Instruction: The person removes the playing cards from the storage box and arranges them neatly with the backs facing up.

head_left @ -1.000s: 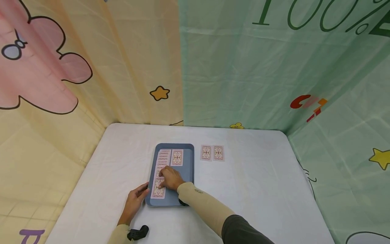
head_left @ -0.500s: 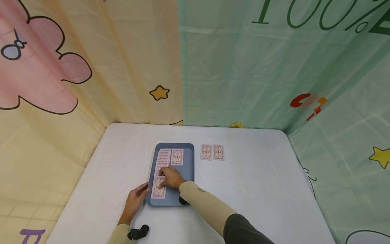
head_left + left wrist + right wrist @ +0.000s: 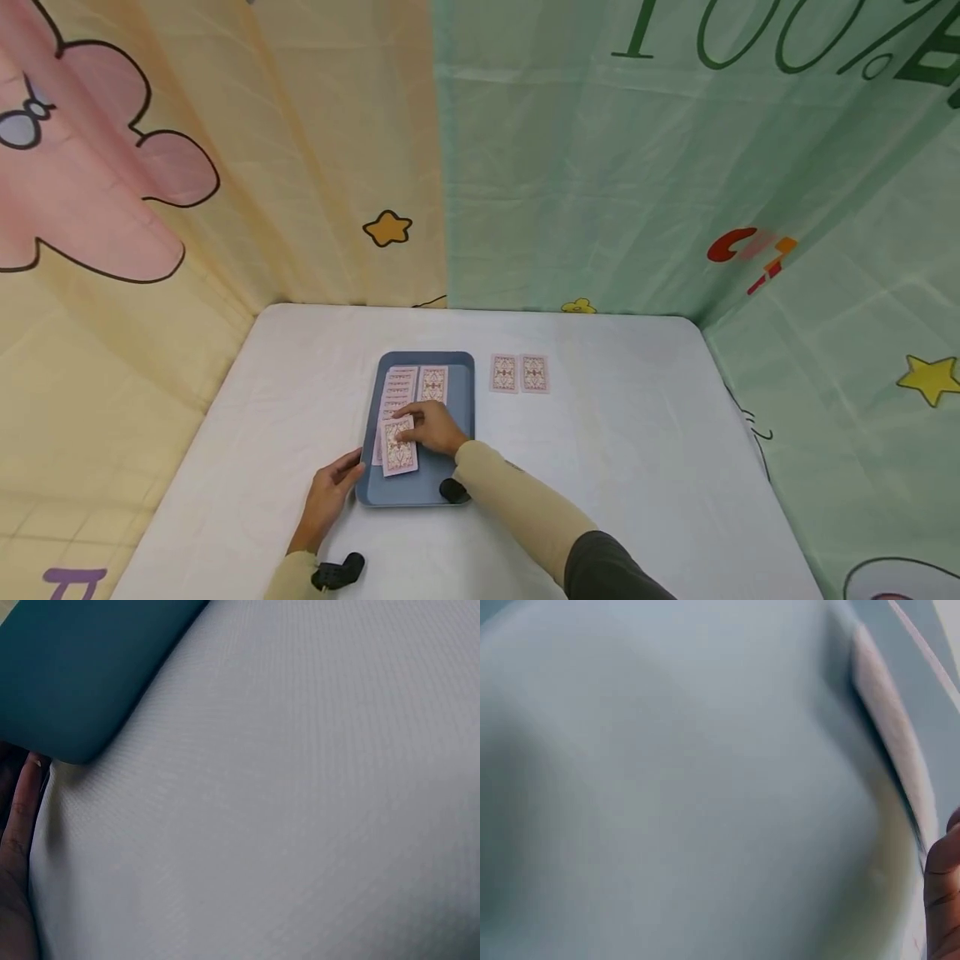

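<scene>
A playing card (image 3: 399, 447), face down with a red-patterned back, is pinched by my right hand (image 3: 435, 427) over the blue tray (image 3: 447, 467). It is tilted and partly overlaps the left column of overlapping playing cards (image 3: 400, 386) in the tray. One more playing card (image 3: 432, 382) lies beside that column at the top. In the right wrist view the pinched card (image 3: 892, 712) appears edge-on, near a fingertip (image 3: 943, 859). My left hand (image 3: 327, 498) touches the tray's left rim with fairly straight fingers. In the left wrist view a finger (image 3: 24, 799) meets the tray's corner (image 3: 82, 742).
Two face-down playing cards (image 3: 519, 373) lie side by side on the white table (image 3: 600, 467), right of the tray. Printed curtains (image 3: 345, 150) hang along the table's back and sides. Black wrist cameras (image 3: 339, 572) sit on both wrists.
My right hand has lifted the lowest card of the left column and shifted it up and slightly right, tilting it. My left hand stays at the tray's rim.
</scene>
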`<action>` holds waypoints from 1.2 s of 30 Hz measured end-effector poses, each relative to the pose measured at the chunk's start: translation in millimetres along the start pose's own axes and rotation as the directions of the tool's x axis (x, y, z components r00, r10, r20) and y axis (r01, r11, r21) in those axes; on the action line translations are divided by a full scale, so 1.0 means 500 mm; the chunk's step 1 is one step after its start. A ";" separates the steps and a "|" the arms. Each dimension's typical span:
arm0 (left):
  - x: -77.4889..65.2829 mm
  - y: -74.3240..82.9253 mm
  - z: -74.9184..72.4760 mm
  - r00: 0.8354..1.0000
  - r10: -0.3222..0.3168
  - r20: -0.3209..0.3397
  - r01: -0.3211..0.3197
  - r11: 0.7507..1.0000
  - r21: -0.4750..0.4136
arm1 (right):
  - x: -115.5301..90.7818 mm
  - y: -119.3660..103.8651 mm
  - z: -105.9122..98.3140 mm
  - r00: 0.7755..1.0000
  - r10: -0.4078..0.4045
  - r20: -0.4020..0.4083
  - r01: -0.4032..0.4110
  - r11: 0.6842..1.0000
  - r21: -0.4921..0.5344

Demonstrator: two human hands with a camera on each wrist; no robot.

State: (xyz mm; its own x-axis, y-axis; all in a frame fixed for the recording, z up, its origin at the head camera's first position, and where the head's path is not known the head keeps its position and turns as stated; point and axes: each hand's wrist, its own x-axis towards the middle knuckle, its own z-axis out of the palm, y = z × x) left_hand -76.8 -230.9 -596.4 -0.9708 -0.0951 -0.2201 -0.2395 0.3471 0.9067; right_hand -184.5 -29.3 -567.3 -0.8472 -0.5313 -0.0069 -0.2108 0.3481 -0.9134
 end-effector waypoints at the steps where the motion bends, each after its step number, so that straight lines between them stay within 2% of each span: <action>1: 0.001 0.000 -0.001 1.000 -0.001 0.002 0.001 1.000 0.000 | -0.001 -0.003 -0.006 1.000 0.012 -0.012 -0.012 0.999 0.031; 4: 0.002 0.000 -0.004 1.000 0.000 0.004 0.000 1.000 -0.005 | -0.002 -0.006 -0.030 0.998 0.045 -0.048 -0.040 0.995 0.097; 11: 0.003 -0.001 -0.005 1.000 -0.003 0.009 0.003 1.000 0.003 | -0.006 -0.010 -0.117 0.986 0.117 -0.119 -0.099 0.984 0.145; 20: -0.001 0.001 -0.006 1.000 -0.021 0.010 0.021 1.000 -0.006 | -0.023 0.019 -0.246 0.968 0.133 -0.214 -0.089 0.975 0.202; 26: -0.001 0.002 -0.001 1.000 -0.016 0.016 0.016 1.000 -0.011 | -0.039 0.064 -0.327 0.926 0.226 -0.303 -0.175 0.967 0.187; 29: 0.000 0.001 0.001 1.000 -0.013 0.016 0.013 1.000 -0.011 | -0.050 0.088 -0.367 0.902 0.283 -0.325 -0.234 0.955 0.182; 32: -0.001 0.002 0.001 1.000 -0.010 0.011 0.010 1.000 -0.011 | -0.062 0.111 -0.405 0.885 0.323 -0.335 -0.268 0.942 0.200; 36: -0.003 0.004 0.001 1.000 -0.009 0.010 0.009 1.000 -0.013 | -0.078 0.139 -0.453 0.851 0.375 -0.367 -0.313 0.924 0.218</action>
State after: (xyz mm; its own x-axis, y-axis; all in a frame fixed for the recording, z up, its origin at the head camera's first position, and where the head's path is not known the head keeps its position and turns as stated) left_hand -76.0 -229.8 -594.6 -0.9687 -0.0893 -0.2316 -0.2482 0.3339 0.9093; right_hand -276.6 190.6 -538.4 -0.9791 -0.0385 -0.1995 0.1771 0.3197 -0.9308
